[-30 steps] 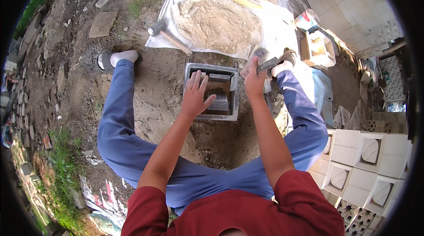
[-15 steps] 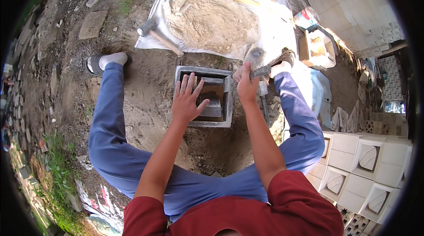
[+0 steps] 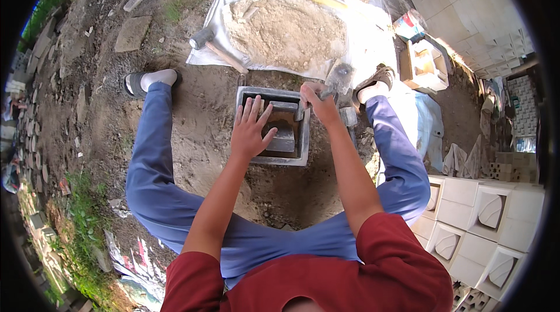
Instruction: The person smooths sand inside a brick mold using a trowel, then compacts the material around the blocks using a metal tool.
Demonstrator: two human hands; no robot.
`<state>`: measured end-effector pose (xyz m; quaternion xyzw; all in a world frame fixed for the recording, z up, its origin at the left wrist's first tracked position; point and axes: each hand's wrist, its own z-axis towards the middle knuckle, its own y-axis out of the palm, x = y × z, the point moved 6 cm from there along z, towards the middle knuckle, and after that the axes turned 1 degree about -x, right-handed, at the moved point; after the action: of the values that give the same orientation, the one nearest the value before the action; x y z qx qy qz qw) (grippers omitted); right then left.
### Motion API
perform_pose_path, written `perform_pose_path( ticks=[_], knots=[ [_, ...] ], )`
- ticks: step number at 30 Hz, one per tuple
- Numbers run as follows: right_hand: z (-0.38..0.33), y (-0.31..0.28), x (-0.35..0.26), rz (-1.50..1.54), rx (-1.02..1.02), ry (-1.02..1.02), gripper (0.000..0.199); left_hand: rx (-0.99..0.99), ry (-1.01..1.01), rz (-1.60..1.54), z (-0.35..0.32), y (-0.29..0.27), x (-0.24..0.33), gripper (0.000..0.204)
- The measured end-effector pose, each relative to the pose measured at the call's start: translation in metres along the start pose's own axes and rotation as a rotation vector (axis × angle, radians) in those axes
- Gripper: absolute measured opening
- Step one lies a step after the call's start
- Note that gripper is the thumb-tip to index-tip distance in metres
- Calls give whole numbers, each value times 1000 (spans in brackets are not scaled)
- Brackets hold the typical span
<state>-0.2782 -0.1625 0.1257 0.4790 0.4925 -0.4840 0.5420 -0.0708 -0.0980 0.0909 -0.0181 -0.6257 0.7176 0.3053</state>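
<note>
Grey box [image 3: 286,161] contains grey blocks [image 3: 283,138]. Left hand [image 3: 252,134]: spread over box's left side. Right hand [image 3: 319,105]: grasping tool [image 3: 299,114] at right side.

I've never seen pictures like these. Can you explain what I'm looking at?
There's no machine here, just a person's bare hands. The view comes from a wide fisheye camera on their head, looking down, so edges bend. The left hand spreads over the left side of an open, rectangular grey box on brown earth. The right hand grips a grey tool, too unclear to identify. Beyond, a pale sandy heap and a grey-headed mallet with a wooden handle lie on a white sheet.
</note>
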Motion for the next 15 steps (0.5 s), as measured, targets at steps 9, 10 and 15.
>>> perform_pose_path(
  ticks=[9,10,15],
  knots=[
    [1,0,8,55,221,-27,56,-48,59,7,6,8,-1,80],
    [0,8,3,58,224,-14,56,-60,56,5,4,8,-5,80],
    [-2,9,-3,194,262,3,51,-91,27,27,5,9,-8,80]
  ],
)
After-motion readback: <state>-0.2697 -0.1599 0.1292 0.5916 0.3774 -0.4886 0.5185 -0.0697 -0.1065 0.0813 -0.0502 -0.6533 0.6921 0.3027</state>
